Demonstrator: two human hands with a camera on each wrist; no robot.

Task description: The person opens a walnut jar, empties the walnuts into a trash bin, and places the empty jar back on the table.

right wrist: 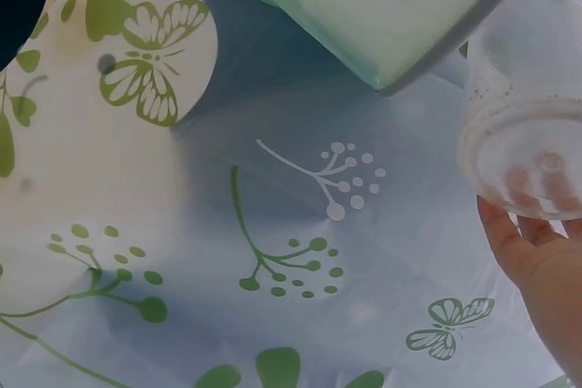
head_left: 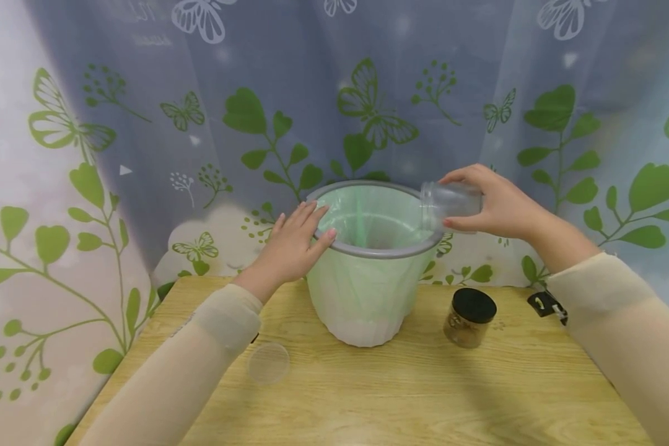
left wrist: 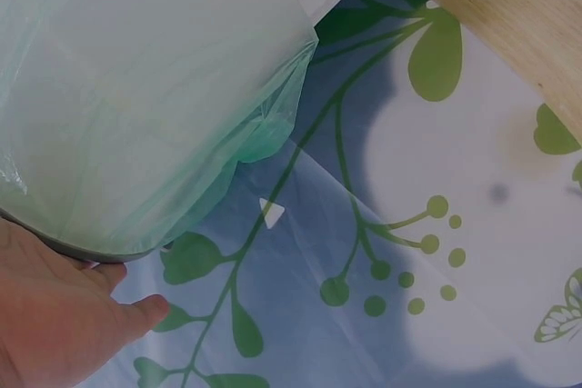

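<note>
A bin (head_left: 368, 297) with a grey rim and a pale green plastic liner (head_left: 348, 214) stands at the back of the table. My left hand (head_left: 298, 244) rests on the left side of its rim, fingers extended. In the left wrist view, that hand (left wrist: 64, 311) lies at the rim beside the green liner (left wrist: 264, 134). My right hand (head_left: 496, 201) grips a clear plastic jar (head_left: 451, 201), thumb below and fingers above. The jar lies on its side, its lidless mouth over the bin's right rim. The right wrist view shows the jar's base (right wrist: 527, 156), with specks along it.
A small jar (head_left: 468, 319) with a black lid stands on the wooden table (head_left: 390, 396), right of the bin. A clear round lid (head_left: 269, 363) lies at front left. A black clip-like object (head_left: 546, 305) sits at the right edge. A patterned curtain (head_left: 306, 74) hangs close behind.
</note>
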